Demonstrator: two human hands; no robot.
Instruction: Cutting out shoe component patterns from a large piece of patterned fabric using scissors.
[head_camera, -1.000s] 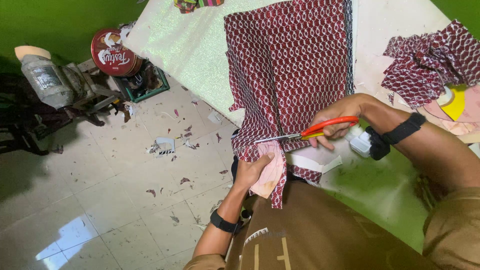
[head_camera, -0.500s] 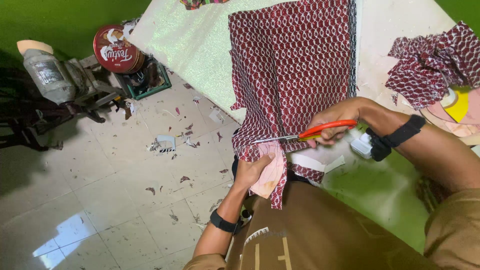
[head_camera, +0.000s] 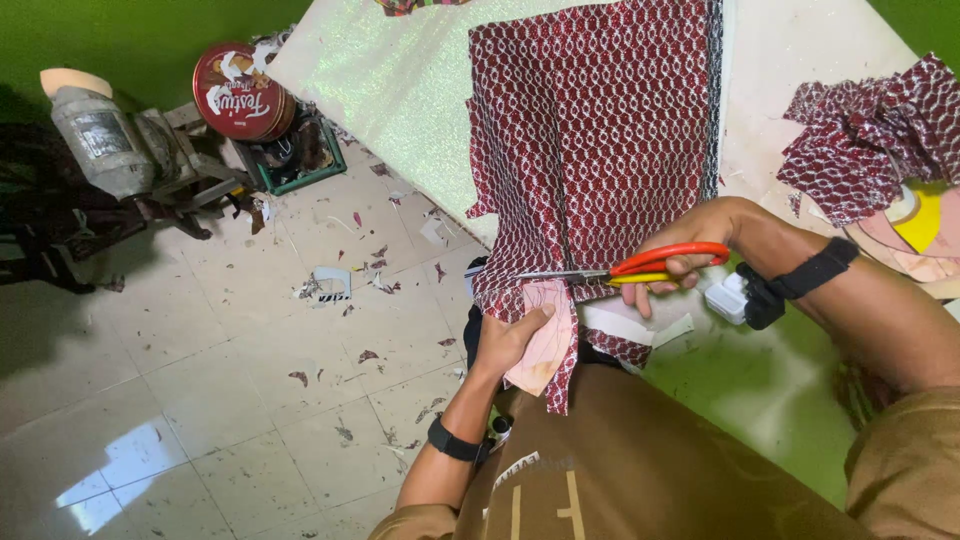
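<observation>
My right hand (head_camera: 690, 250) grips the orange-handled scissors (head_camera: 610, 270), blades pointing to 9 o'clock — they have crept a little further along the red patterned cloth (head_camera: 590, 130) in the last 1 second, so the cut is lengthening. My left hand (head_camera: 510, 335) pinches the pink paper pattern (head_camera: 548, 340) against the cloth's hanging edge at the bench (head_camera: 400, 80) — 6 o'clock of the blades.
</observation>
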